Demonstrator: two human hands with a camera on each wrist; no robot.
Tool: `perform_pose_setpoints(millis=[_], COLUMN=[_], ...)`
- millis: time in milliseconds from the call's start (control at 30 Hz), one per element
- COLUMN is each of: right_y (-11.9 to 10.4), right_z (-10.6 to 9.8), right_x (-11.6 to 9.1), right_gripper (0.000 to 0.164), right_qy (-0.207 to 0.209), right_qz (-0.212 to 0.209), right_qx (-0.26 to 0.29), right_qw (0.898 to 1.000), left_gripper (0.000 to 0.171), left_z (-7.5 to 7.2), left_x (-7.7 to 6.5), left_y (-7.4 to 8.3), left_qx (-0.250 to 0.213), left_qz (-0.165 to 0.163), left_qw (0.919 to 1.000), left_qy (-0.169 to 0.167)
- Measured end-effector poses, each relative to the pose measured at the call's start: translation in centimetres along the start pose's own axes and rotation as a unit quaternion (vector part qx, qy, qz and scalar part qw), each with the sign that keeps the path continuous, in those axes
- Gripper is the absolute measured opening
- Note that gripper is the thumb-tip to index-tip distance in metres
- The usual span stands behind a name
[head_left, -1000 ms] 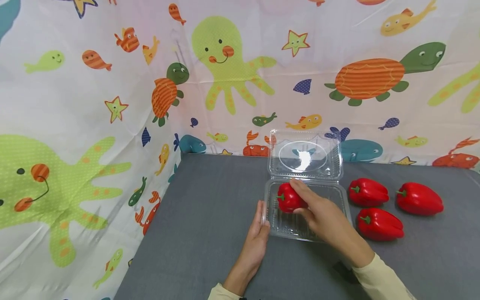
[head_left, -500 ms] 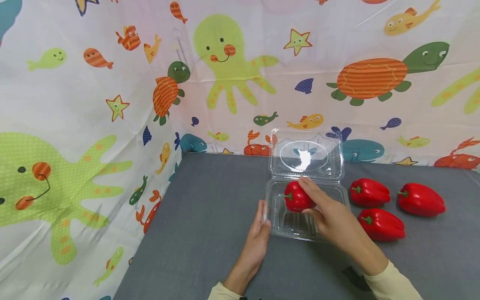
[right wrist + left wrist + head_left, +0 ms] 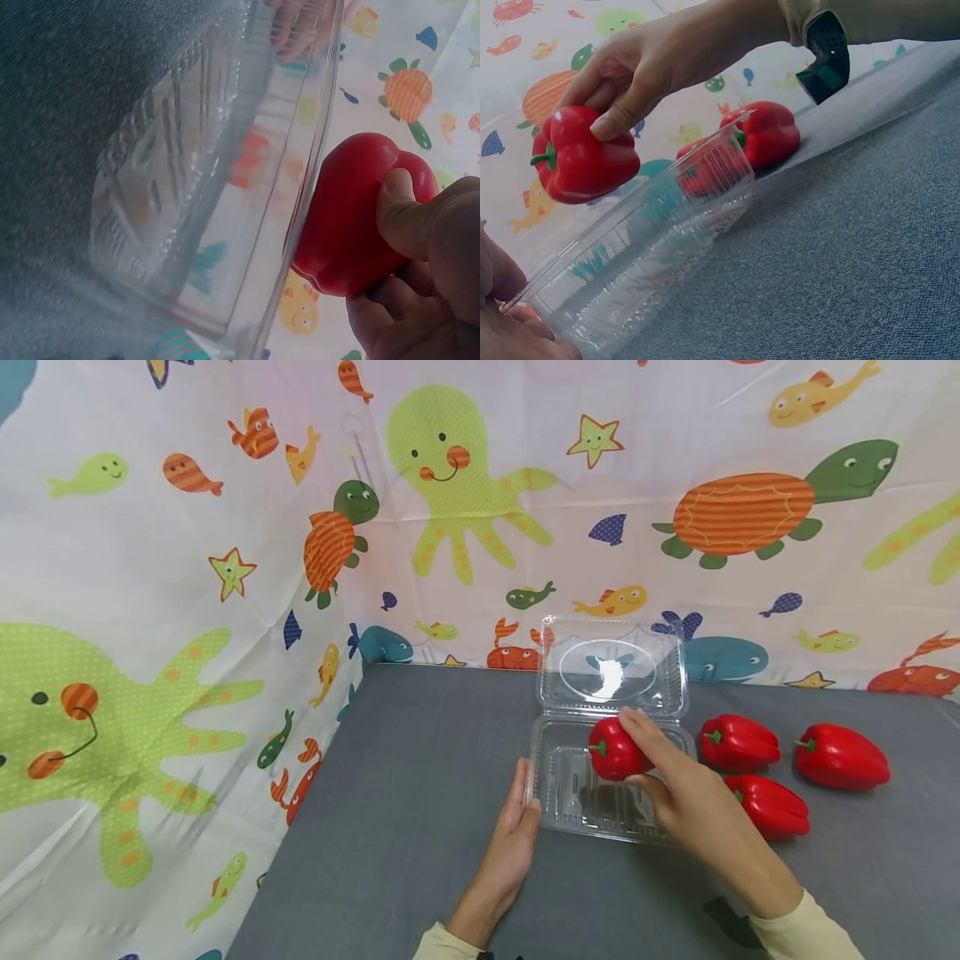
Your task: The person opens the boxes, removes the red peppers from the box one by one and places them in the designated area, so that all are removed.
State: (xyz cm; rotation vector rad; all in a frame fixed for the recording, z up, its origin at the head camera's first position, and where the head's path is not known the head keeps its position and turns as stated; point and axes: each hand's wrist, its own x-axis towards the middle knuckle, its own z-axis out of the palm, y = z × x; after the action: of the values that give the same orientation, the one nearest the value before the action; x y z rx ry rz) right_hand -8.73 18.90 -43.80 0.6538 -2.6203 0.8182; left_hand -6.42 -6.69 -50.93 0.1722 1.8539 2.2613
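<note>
A red bell pepper (image 3: 618, 749) with a green stem is gripped by my right hand (image 3: 686, 785), thumb on one side and fingers on the other. In both wrist views the pepper sits above the rim of a clear plastic clamshell container (image 3: 645, 225). The container lies with its lid (image 3: 611, 668) raised at the back, and its ribbed base (image 3: 573, 806) shows no pepper resting inside. My left hand (image 3: 501, 852) holds the left edge of the base, thumb at the rim and fingers along the outer wall.
To the right of the container lie three more red bell peppers: one at the back (image 3: 739, 743), one in front (image 3: 772, 808) partly behind my right hand, and one farther right (image 3: 842, 757). A curtain with sea animals (image 3: 465, 527) bounds the grey table (image 3: 390, 827).
My right hand has carried the bell pepper rightward over the container, from near its left side to past its middle. My left hand stays at the container's left edge.
</note>
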Motion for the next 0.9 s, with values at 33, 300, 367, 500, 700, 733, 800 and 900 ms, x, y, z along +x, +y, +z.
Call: perform_pose_setpoints(millis=[33,300,367,500,700,733,800,900], right_y=[0.1,0.5,0.6,0.9,1.2,1.3,1.4,1.5], right_z=[-0.1,-1.1,-1.4,-1.9,-2.6,-2.7,-2.9,-3.2], right_x=[-0.1,-0.8,-1.0,-1.4,-2.0,-2.1,-2.3,-2.5], right_gripper=[0.118,0.119,0.119,0.121,0.122,0.121,0.121,0.122], right_qy=[0.002,0.020,0.022,0.023,0.027,0.028,0.030,0.034], right_qz=[0.002,0.002,0.005,0.015,0.022,0.022,0.024,0.027], right_qx=[-0.002,-0.005,-0.008,-0.021,-0.029,-0.031,-0.033,-0.040], right_qw=[1.000,1.000,1.000,0.999,0.999,0.999,0.999,0.998], left_gripper=[0.066,0.065,0.065,0.065,0.065,0.065,0.065,0.065], left_z=[0.0,0.1,0.1,0.1,0.0,0.0,0.0,0.0], left_x=[0.0,-0.1,-0.2,-0.2,-0.2,-0.3,-0.3,-0.3], left_y=[0.0,0.1,0.1,0.0,0.1,0.1,0.1,0.1], left_qx=[0.000,-0.003,-0.006,-0.011,-0.013,-0.014,-0.017,-0.019], left_qz=[0.001,0.001,0.001,0.002,0.002,0.003,0.005,0.005], left_qw=[1.0000,1.0000,1.0000,0.9999,0.9999,0.9999,0.9998,0.9998], left_qy=[0.001,0.002,0.000,-0.001,-0.004,-0.005,-0.007,-0.008])
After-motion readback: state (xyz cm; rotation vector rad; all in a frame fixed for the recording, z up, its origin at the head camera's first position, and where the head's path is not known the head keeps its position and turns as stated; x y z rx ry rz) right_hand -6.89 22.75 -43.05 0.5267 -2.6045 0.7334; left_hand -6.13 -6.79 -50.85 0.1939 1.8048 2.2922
